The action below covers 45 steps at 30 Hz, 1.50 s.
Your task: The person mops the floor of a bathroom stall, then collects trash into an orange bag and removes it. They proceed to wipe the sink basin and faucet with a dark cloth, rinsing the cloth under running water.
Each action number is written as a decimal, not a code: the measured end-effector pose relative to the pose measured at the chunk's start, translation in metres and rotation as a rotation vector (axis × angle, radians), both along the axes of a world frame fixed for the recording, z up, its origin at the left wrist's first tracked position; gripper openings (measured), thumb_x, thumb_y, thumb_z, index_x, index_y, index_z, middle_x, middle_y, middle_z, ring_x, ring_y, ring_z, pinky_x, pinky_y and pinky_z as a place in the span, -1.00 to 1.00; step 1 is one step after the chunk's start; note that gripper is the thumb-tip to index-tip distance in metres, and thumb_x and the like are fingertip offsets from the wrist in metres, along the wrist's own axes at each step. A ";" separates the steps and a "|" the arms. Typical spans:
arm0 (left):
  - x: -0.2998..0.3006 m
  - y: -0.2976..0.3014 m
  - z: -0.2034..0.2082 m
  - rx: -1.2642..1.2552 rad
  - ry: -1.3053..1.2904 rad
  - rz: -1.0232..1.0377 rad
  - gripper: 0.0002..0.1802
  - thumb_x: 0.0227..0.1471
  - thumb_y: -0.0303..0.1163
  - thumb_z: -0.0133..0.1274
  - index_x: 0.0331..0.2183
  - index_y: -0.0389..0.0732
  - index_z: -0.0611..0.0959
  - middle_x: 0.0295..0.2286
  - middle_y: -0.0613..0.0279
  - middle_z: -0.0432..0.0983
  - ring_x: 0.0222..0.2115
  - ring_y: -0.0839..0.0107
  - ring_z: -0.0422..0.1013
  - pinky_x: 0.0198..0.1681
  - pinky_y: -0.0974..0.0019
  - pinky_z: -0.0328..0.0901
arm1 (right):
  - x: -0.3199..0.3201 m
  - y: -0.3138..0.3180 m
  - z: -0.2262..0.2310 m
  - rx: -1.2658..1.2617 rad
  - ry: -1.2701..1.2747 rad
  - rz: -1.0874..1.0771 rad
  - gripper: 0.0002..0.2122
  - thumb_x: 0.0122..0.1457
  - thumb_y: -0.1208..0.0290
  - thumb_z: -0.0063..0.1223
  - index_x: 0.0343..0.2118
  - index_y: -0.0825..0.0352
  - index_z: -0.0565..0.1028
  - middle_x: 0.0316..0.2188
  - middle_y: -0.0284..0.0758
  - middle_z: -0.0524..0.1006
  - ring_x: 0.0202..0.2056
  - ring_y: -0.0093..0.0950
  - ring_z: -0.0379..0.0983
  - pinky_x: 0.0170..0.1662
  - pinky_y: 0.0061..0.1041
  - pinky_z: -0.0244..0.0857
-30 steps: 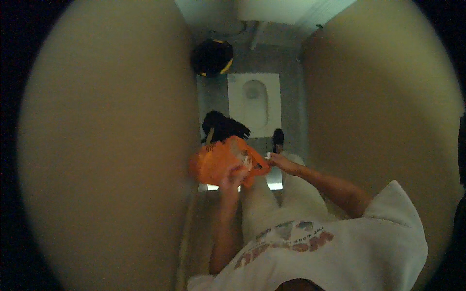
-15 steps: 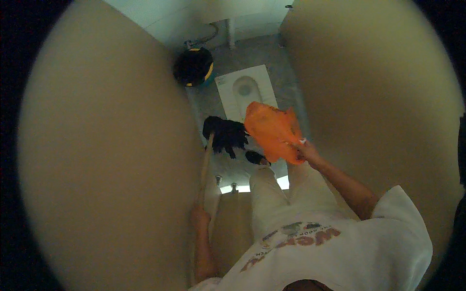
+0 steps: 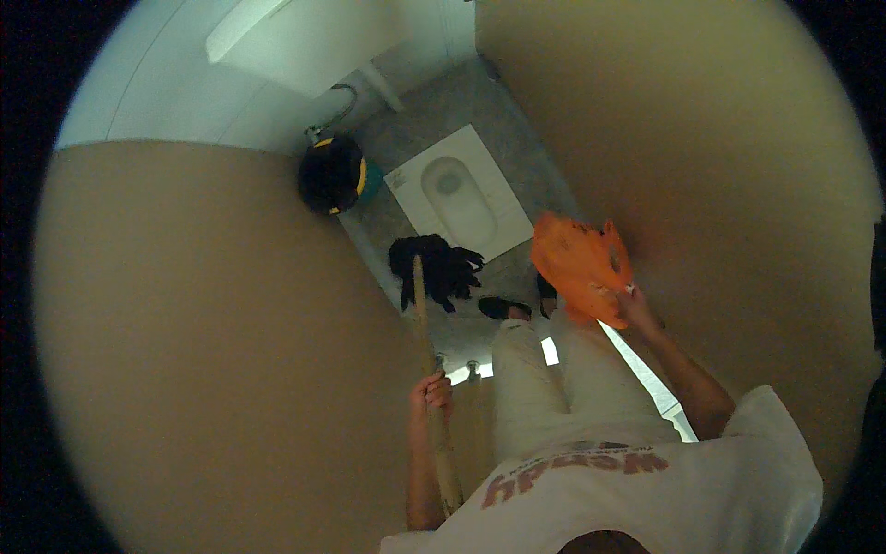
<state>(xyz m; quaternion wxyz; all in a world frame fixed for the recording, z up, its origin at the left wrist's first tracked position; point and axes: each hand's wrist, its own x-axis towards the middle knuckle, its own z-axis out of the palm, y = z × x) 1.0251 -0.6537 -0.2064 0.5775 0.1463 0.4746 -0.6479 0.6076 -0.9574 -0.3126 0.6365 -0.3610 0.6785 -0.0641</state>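
Left hand (image 3: 431,392) is curled round the mop handle (image 3: 424,319), black mop head (image 3: 434,270) up ahead near the floor (image 3: 521,138)'s left edge. Right hand (image 3: 635,309) has fingers closed on the orange bag (image 3: 577,263), mostly ahead, kinda leftish.

It's a toilet cubicle, and the giveaway is right there: a white squat toilet (image 3: 489,162), set into the grey floor (image 3: 521,143)! Tight quarters, too, with a tall tan panel (image 3: 203,323) closing in on the left and another panel (image 3: 720,166) on the right. Up at the far end, a pale wall (image 3: 166,83) backs a white box (image 3: 305,46), perhaps a water tank, with a pipe (image 3: 381,88) below it. And far left, a bin (image 3: 330,175) with a black liner!
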 end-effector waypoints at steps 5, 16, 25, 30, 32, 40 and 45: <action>0.046 -0.043 -0.053 -0.156 -0.329 -0.238 -0.77 0.09 -0.31 -0.05 -0.57 -0.07 0.36 -0.71 0.43 0.21 -0.80 0.59 0.10 -0.75 0.46 0.10 | -0.102 0.026 -0.052 -0.178 0.105 0.106 -0.72 0.23 0.32 0.06 -0.05 0.30 0.40 -0.39 -0.42 0.49 -0.48 -0.63 0.41 -0.45 -0.51 0.37; 0.054 -0.250 -0.103 0.024 -0.640 -0.815 -0.79 0.01 -0.37 0.12 -0.51 -0.12 0.39 -0.68 0.40 0.27 -0.76 0.60 0.17 -0.72 0.43 0.15 | -0.059 0.049 -0.020 -0.057 -0.028 -0.289 -0.77 0.19 0.44 0.08 -0.11 0.22 0.38 -0.48 -0.47 0.39 -0.51 -0.62 0.29 -0.52 -0.54 0.26; -0.065 -0.217 -0.079 0.181 -1.029 -1.405 -0.76 -0.05 -0.33 0.14 -0.35 -0.27 0.52 -0.65 0.21 0.38 -0.72 0.34 0.35 -0.65 0.23 0.34 | -0.056 0.047 0.018 -0.157 0.025 -0.290 -0.89 0.21 0.38 0.03 -0.35 0.23 0.35 -0.68 -0.55 0.23 -0.67 -0.70 0.14 -0.62 -0.62 0.05; -0.125 -0.131 -0.085 0.108 -0.937 -1.449 -0.83 -0.07 -0.40 0.11 -0.46 -0.31 0.55 -0.66 0.13 0.42 -0.72 0.28 0.39 -0.64 0.18 0.35 | -0.134 0.072 -0.005 -0.157 -0.210 -0.209 -0.81 0.23 0.27 0.07 -0.38 0.21 0.33 -0.68 -0.54 0.24 -0.67 -0.70 0.14 -0.63 -0.64 0.03; -0.149 -0.096 -0.093 0.176 -0.818 -1.490 -0.82 -0.06 -0.37 0.13 -0.53 -0.26 0.52 -0.67 0.17 0.42 -0.75 0.31 0.36 -0.65 0.22 0.35 | -0.146 0.076 0.016 -0.145 -0.033 -0.158 -0.80 0.23 0.25 0.08 -0.37 0.22 0.33 -0.65 -0.53 0.27 -0.65 -0.69 0.17 -0.62 -0.64 0.06; -0.132 0.006 -0.085 -0.133 0.176 -0.367 -0.87 0.09 -0.42 0.01 -0.46 -0.11 0.40 -0.74 0.48 0.17 -0.79 0.64 0.11 -0.75 0.46 0.09 | -0.175 0.099 0.083 -0.195 0.242 0.155 -0.85 0.25 0.29 0.05 -0.28 0.26 0.44 -0.56 -0.47 0.39 -0.58 -0.67 0.30 -0.56 -0.60 0.21; -0.100 -0.063 -0.094 -0.170 0.013 -0.387 -0.87 0.18 -0.37 -0.14 -0.44 -0.11 0.39 -0.65 0.47 0.24 -0.74 0.64 0.16 -0.70 0.53 0.18 | -0.189 0.110 0.090 -0.606 0.490 1.007 -0.89 0.25 0.37 0.03 -0.27 0.29 0.48 -0.53 -0.38 0.47 -0.56 -0.62 0.38 -0.53 -0.57 0.27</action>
